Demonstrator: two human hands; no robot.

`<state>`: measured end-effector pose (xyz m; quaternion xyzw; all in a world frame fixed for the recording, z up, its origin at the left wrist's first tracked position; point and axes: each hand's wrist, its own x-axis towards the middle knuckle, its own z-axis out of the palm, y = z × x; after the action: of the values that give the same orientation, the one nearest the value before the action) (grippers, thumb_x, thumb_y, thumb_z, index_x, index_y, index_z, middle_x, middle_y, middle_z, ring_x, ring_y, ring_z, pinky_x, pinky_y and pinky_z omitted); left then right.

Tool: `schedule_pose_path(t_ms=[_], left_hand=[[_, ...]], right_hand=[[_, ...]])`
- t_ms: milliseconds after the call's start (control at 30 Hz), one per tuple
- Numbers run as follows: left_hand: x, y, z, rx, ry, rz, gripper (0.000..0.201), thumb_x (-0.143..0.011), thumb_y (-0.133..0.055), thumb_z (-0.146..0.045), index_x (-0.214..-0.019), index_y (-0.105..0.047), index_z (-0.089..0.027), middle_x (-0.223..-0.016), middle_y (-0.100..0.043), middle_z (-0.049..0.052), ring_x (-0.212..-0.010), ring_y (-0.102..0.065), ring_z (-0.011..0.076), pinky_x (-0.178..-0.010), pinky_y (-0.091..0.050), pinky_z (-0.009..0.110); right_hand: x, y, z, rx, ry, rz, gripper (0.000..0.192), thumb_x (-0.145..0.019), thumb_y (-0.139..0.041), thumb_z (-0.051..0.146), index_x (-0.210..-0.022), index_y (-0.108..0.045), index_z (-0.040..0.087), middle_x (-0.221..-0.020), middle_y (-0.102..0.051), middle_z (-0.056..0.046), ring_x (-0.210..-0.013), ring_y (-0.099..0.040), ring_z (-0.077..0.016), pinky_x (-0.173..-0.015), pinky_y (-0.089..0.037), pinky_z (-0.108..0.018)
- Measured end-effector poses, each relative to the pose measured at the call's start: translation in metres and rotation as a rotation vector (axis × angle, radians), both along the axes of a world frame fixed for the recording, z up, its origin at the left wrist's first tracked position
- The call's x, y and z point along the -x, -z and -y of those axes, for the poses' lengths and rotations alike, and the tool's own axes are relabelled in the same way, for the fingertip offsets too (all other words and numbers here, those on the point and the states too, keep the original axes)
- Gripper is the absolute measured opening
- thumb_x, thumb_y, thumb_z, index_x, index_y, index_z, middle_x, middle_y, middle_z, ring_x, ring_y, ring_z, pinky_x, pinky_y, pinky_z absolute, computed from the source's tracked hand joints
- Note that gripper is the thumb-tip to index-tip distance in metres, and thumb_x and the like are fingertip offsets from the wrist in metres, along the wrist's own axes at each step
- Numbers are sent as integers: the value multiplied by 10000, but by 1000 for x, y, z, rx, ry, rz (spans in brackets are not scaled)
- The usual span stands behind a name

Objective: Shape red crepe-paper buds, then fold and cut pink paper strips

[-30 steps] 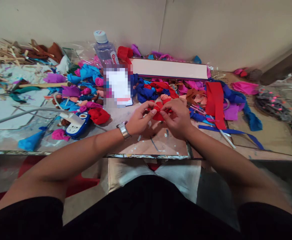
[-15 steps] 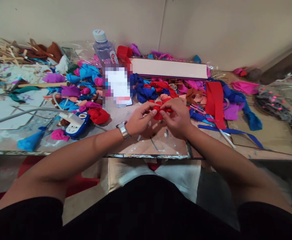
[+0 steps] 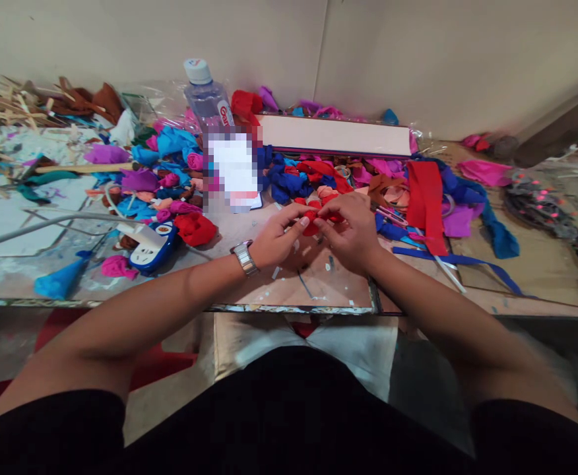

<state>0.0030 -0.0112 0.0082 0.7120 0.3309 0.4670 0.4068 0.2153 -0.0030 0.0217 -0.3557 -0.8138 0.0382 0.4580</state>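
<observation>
Pinching a small red piece (image 3: pixel 311 228) between thumbs and forefingers, the left hand (image 3: pixel 275 236) and right hand (image 3: pixel 352 232) meet over the middle of the tabletop (image 3: pixel 313 284); the remaining fingers curl behind and are partly hidden. Compared with the view one second earlier, both wrists occupy nearly the same position, whereas the flap below the fingertips appears narrower and darker, as though turned or gathered inward. The change suggests fine shaping by the fingertips alone, probably incomplete; whether any layer is fastened cannot be told. Toward the person, a mostly bare patch with small scraps extends to the worn table edge (image 3: pixel 293 309), over which both forearms pass. Beyond the hands, crumpled blue material (image 3: pixel 283 185) and other coloured pieces form a crowded border, leaving little room forward. To the left, the closest obstacles are a crumpled red bundle (image 3: pixel 196 228) and a blue-and-white power strip (image 3: pixel 154 249), both apart from the watch (image 3: pixel 244 257). To the right, a long red strip (image 3: pixel 425 204) and a narrow blue strip (image 3: pixel 405 252) limit sideways travel beyond the right hand.
</observation>
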Motion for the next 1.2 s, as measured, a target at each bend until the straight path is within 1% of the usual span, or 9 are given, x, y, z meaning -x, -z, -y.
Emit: schedule_pose_path(t_ms=[100,267,467,667,767,933,1033,1100,1200], left_hand=[[0,0,1,-23,8,-31,443,-1055,-563,-585,-1209,-754,-215,-1173,-751,90,-1092,-663,250,-1007,-497,377],[0,2,1,-9,9,-38,444,-1051,-569,-590,-1225,-752,-226,-1199,-756,89,-1111,-675,249,-1009,-513,374],[-1,3,-1,-11,-16,28,446,-1051,-576,-591,-1211,-761,-218,-1224,-763,96,-1150,-682,250,-1072,-502,397],[2,10,-4,-56,-6,-41,497,-1071,-516,-611,-1241,-734,-199,-1228,-756,105,-1158,-680,250,-1084,-511,419],[2,12,-5,-113,4,-83,503,-1091,-469,-602,-1253,-714,-194,-1234,-750,106,-1154,-674,247,-1079,-515,425],[2,10,-4,-176,30,-150,468,-1076,-509,-594,-1250,-683,-195,-1202,-741,107,-1095,-671,248,-996,-537,419],[1,8,-4,-194,46,-140,442,-1098,-476,-557,-1254,-670,-191,-1215,-729,115,-1116,-663,249,-1016,-525,433],[1,8,-3,-207,46,-136,422,-1106,-470,-534,-1244,-667,-188,-1191,-724,115,-1094,-657,245,-1001,-527,430],[0,9,-3,-229,34,-136,390,-1108,-479,-509,-1239,-663,-191,-1171,-721,112,-1074,-652,236,-993,-531,423]], right_hand=[[0,1,-1,4,9,3,286,-1007,-688,538,-946,-705,259,-910,-773,-42,-967,-679,-279,-955,-426,-490],[0,3,-2,18,10,1,340,-1002,-671,593,-946,-711,260,-921,-776,-51,-973,-680,-287,-960,-423,-496],[1,0,0,19,6,16,235,-1022,-669,486,-988,-726,261,-1008,-790,-61,-1040,-682,-288,-988,-423,-496],[0,1,0,28,19,39,207,-1020,-683,452,-967,-743,262,-1003,-781,-50,-1050,-682,-290,-1002,-413,-498],[0,2,1,44,6,34,189,-1013,-698,447,-1018,-747,265,-1045,-787,-56,-1075,-685,-298,-1011,-425,-503],[0,3,0,25,-31,20,197,-1014,-712,438,-1103,-772,272,-1111,-766,-65,-1094,-690,-290,-1000,-466,-494],[-1,5,-2,-8,-56,26,215,-1025,-698,429,-1167,-793,299,-1105,-754,-64,-1089,-687,-282,-1004,-483,-494],[-2,6,-3,-33,-75,24,233,-1030,-689,431,-1203,-800,321,-1079,-747,-62,-1084,-685,-280,-1004,-493,-497],[-2,7,-4,-39,-88,11,230,-1039,-672,426,-1198,-808,331,-1062,-740,-62,-1081,-682,-278,-1007,-496,-506]])
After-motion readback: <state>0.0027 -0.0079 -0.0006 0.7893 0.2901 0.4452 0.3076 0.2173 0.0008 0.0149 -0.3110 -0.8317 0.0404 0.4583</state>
